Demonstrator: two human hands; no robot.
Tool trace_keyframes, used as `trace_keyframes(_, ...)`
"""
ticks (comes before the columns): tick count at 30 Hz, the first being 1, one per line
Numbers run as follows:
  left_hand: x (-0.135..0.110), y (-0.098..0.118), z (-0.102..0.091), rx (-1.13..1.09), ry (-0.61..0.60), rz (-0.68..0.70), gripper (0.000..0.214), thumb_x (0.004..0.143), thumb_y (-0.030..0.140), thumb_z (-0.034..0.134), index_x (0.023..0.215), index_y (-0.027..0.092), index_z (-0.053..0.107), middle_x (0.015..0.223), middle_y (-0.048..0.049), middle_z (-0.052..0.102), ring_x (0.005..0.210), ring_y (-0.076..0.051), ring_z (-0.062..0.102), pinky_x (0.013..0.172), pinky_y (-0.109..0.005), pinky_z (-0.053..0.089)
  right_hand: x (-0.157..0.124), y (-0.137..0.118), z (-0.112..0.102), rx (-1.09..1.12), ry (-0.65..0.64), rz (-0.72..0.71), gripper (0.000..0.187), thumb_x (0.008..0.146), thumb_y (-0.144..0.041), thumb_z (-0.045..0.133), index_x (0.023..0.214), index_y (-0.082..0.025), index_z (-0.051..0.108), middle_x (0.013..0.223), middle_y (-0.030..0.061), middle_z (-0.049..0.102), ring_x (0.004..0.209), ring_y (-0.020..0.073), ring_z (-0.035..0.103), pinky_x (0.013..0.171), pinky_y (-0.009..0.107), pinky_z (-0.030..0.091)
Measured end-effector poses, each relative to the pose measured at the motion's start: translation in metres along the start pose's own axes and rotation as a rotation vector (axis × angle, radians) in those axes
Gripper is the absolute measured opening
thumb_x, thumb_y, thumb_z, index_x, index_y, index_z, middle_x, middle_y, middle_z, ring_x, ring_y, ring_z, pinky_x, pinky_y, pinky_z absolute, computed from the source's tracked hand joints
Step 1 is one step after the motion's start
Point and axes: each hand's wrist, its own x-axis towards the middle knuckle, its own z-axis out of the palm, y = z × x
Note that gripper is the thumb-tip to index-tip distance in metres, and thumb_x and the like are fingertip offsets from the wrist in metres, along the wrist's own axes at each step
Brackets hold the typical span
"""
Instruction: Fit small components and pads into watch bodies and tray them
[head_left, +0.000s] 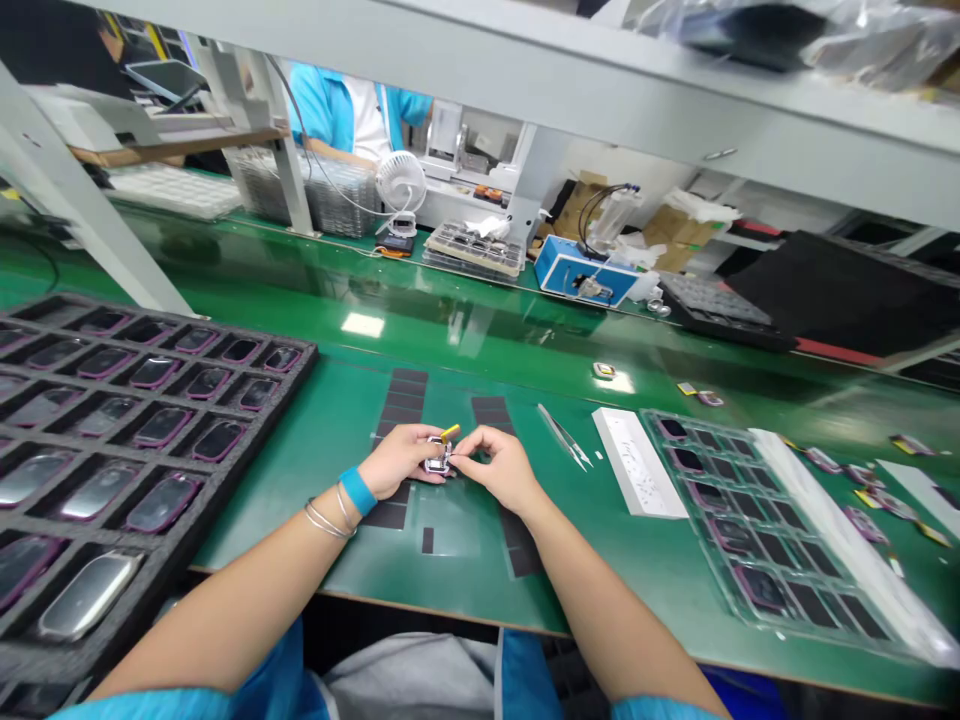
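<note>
Over the middle of the green mat, my left hand is closed around a small watch case with a purple edge and its inside parts showing. A yellow tab sticks out from its top. My right hand pinches at the case's right side with thumb and forefinger; whatever sits between those fingertips is too small to make out. Beneath and beside the hands lie clear sheets with strips of dark rectangular pieces. Metal tweezers rest on the mat to the right of my right hand.
A black foam tray of watch cases stands at left. To the right are a white box, a clear plastic tray of dark pieces, and loose watch parts. A small fan, a blue box and a co-worker are beyond.
</note>
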Motion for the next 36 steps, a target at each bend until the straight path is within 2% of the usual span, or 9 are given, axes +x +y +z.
trace_keyframes(7,0.0,-0.003,0.001,0.01,-0.023,-0.014,0.034,0.06,0.029,0.075,0.085,0.008,0.066,0.068,-0.0058,0.064,0.059,-0.014,0.062,0.057,-0.026,0.055,-0.005,-0.012,0.006,-0.018,-0.01,-0.031,0.013,0.069,-0.02,0.068,0.07,-0.018,0.055,0.071,-0.0003,0.064,0.066,0.0138,0.06,0.066,0.027,0.048)
trace_keyframes(14,0.001,-0.005,-0.001,-0.034,-0.019,-0.014,0.031,0.06,0.025,0.074,0.085,0.008,0.066,0.065,-0.0038,0.062,0.057,-0.012,0.059,0.055,-0.025,0.055,-0.012,-0.012,0.014,-0.244,0.027,-0.117,0.013,0.072,-0.016,0.065,0.067,-0.02,0.055,0.068,-0.0016,0.063,0.067,0.0144,0.059,0.069,0.028,0.046)
trace_keyframes(18,0.001,-0.006,-0.003,-0.075,-0.023,-0.008,0.029,0.063,0.023,0.072,0.088,0.01,0.066,0.073,-0.0054,0.065,0.058,-0.011,0.06,0.055,-0.024,0.055,-0.014,-0.011,0.014,-0.354,0.148,-0.224,0.012,0.07,-0.018,0.067,0.075,-0.021,0.057,0.083,0.0031,0.061,0.084,0.0191,0.056,0.08,0.034,0.046)
trace_keyframes(20,0.0,-0.006,-0.003,-0.069,-0.042,-0.008,0.03,0.064,0.023,0.071,0.09,0.01,0.066,0.078,-0.0075,0.066,0.061,-0.014,0.062,0.054,-0.024,0.055,-0.011,-0.009,0.011,-0.276,0.216,-0.143,0.029,0.065,-0.023,0.073,0.089,-0.021,0.058,0.097,0.006,0.058,0.092,0.0212,0.055,0.08,0.035,0.047)
trace_keyframes(22,0.0,-0.005,-0.003,-0.051,-0.064,-0.007,0.032,0.066,0.024,0.07,0.095,0.01,0.065,0.079,-0.009,0.067,0.065,-0.017,0.065,0.054,-0.025,0.055,-0.008,-0.005,0.008,-0.093,0.181,-0.016,0.036,0.066,-0.03,0.072,0.097,-0.021,0.057,0.1,0.0063,0.058,0.09,0.0204,0.057,0.076,0.034,0.049)
trace_keyframes(25,-0.001,-0.003,-0.004,-0.055,-0.11,-0.015,0.036,0.067,0.024,0.069,0.1,0.01,0.063,0.085,-0.0111,0.068,0.071,-0.021,0.067,0.059,-0.027,0.055,-0.004,-0.001,0.005,0.144,0.099,0.088,0.019,0.075,-0.035,0.063,0.087,-0.02,0.059,0.085,0.0034,0.063,0.074,0.0169,0.061,0.07,0.031,0.051)
trace_keyframes(27,-0.003,0.0,-0.005,-0.107,-0.181,-0.039,0.039,0.066,0.022,0.07,0.102,0.011,0.062,0.094,-0.0125,0.067,0.077,-0.023,0.068,0.067,-0.029,0.055,-0.003,-0.001,0.005,0.163,0.137,0.083,0.016,0.077,-0.035,0.061,0.082,-0.02,0.059,0.079,0.0021,0.064,0.069,0.0158,0.06,0.067,0.029,0.05)
trace_keyframes(31,-0.005,0.002,-0.003,-0.135,-0.273,-0.04,0.048,0.06,0.016,0.073,0.106,0.014,0.06,0.097,-0.0107,0.067,0.086,-0.023,0.067,0.075,-0.029,0.054,-0.007,-0.005,0.006,-0.017,0.223,-0.002,0.014,0.081,-0.033,0.058,0.084,-0.02,0.06,0.084,0.0028,0.065,0.079,0.0171,0.061,0.074,0.03,0.048)
trace_keyframes(36,-0.002,-0.004,0.001,-0.036,-0.148,-0.001,0.035,0.066,0.019,0.071,0.099,0.012,0.063,0.078,-0.008,0.067,0.068,-0.018,0.067,0.059,-0.025,0.053,-0.013,-0.012,0.009,-0.315,0.212,-0.193,0.011,0.085,-0.03,0.055,0.084,-0.022,0.062,0.079,0.0031,0.066,0.077,0.0181,0.06,0.088,0.039,0.044)
